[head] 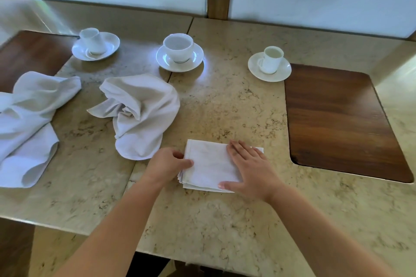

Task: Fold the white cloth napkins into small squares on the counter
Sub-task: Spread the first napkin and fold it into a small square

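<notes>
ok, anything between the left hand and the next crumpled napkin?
Nothing visible. The left hand grips the folded napkin's left edge; the nearer crumpled napkin lies just beyond it on bare counter. The cups sit further back, off that path.

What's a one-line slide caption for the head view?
Left hand and right hand press a folded napkin on the counter; two crumpled napkins wait.

Left hand pinching, right hand flat
</notes>
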